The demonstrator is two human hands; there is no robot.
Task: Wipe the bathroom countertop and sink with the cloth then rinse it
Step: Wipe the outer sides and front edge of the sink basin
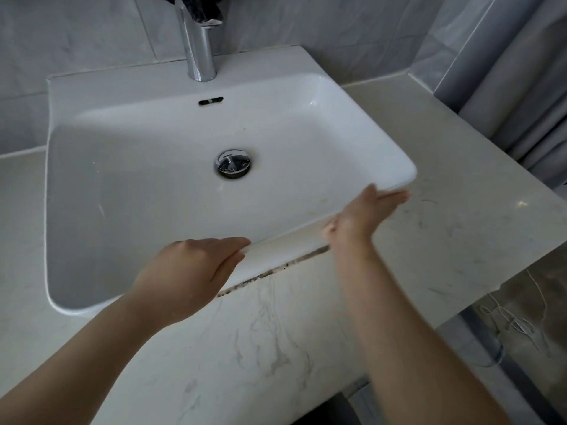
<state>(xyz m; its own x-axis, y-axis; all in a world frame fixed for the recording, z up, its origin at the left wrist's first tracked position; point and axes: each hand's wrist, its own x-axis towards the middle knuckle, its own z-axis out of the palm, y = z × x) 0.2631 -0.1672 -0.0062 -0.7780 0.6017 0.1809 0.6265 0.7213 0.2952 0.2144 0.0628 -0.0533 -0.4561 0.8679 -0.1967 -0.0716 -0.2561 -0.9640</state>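
Both hands rested empty on the sink's near rim, the left hand flat, the right hand blurred, fingers outstretched. The dark cloth hung on the tap well beyond them. Grime lined the bench seam between them; wiping and rinsing apparently remained.

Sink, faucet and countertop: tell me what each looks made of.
Sink: likely glazed ceramic; glossy white, with soft highlights on its rounded rim.
Faucet: metal, probably chrome-plated; mirror-bright, showing reflections.
Countertop: looks like marble or a stone imitation; pale and smooth with grey veining, duller than the sink.
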